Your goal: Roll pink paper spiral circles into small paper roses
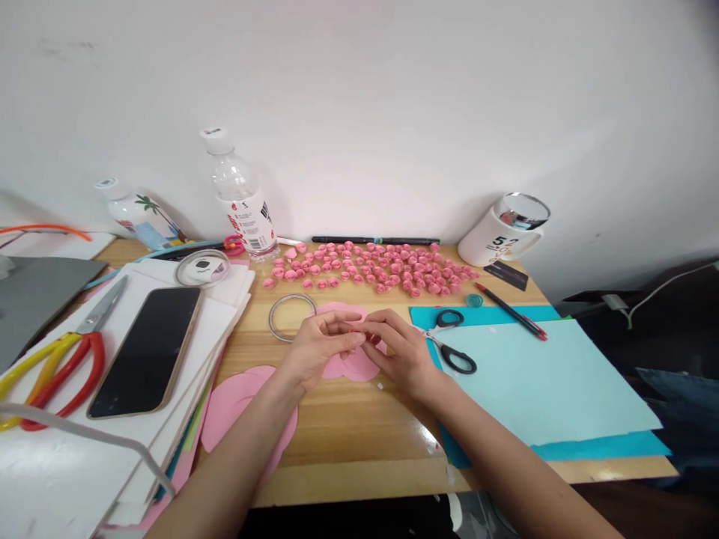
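My left hand [326, 344] and my right hand [400, 350] meet at the fingertips over the table's middle. Both are closed in a pinch, and the fingers hide most of whatever is between them; a hint of pink shows there. Under the hands lie pink paper pieces [359, 367] with rounded edges, and more pink paper rounds [239, 400] lie beside my left forearm. A metal ring [272, 318] is just behind my left hand. Beyond the hands spread many small rolled pink paper roses [393, 269]. Black-handled scissors [457, 358] lie to the right of my right hand.
At left, a phone [149, 352] and red-and-yellow scissors [73, 359] rest on stacked paper [225, 318]. A plastic bottle [239, 198] and a white mug [497, 236] stand by the wall. A pen [514, 313] lies on light blue sheets [556, 382] at right.
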`<move>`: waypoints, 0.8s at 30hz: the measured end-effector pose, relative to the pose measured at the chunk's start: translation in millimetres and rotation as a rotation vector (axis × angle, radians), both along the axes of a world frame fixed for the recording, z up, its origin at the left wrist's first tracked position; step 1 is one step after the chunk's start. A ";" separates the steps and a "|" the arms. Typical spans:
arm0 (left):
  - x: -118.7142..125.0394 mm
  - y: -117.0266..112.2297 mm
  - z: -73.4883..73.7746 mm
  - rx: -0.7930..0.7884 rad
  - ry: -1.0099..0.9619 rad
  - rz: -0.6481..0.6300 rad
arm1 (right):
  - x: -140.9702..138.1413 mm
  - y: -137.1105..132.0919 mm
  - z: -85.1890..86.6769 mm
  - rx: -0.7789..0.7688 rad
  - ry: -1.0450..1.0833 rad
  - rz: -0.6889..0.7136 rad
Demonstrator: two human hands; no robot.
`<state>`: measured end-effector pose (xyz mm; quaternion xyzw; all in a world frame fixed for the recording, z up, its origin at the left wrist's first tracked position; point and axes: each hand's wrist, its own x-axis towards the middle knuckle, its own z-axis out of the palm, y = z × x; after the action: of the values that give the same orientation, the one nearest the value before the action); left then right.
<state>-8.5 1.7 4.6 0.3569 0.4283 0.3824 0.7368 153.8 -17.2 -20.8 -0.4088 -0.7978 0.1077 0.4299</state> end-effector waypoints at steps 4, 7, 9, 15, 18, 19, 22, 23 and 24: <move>1.4 -1.5 -0.6 -0.014 0.027 0.030 | -0.9 1.0 -2.9 -0.015 0.000 -0.020; 1.3 -1.5 -1.4 0.007 0.053 0.030 | -0.2 2.3 -4.6 -0.041 -0.025 -0.013; 1.0 -0.9 -2.1 0.043 0.084 0.027 | 0.3 3.2 -5.6 -0.058 -0.037 -0.006; -0.3 0.3 -2.8 0.108 0.149 0.037 | -1.4 5.8 -3.8 -0.043 0.027 0.012; -1.3 0.6 -2.8 0.112 0.131 0.040 | -2.5 7.4 -0.8 -0.036 0.031 0.014; -1.7 0.8 -2.9 0.111 0.118 0.038 | -2.7 7.9 -0.1 -0.038 0.036 0.009; -2.2 1.1 -3.2 0.116 0.084 0.045 | -3.0 8.7 0.7 -0.048 0.052 -0.020; -2.1 1.1 -3.3 0.124 0.083 0.057 | -3.2 8.6 0.7 -0.048 0.049 -0.028; -1.9 1.1 -3.3 0.137 0.089 0.070 | -3.6 8.3 0.6 -0.048 0.041 -0.030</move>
<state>-10.4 2.8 1.3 0.4082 0.4458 0.4200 0.6770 150.2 -8.9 -20.2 -0.4286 -0.7798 0.1288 0.4377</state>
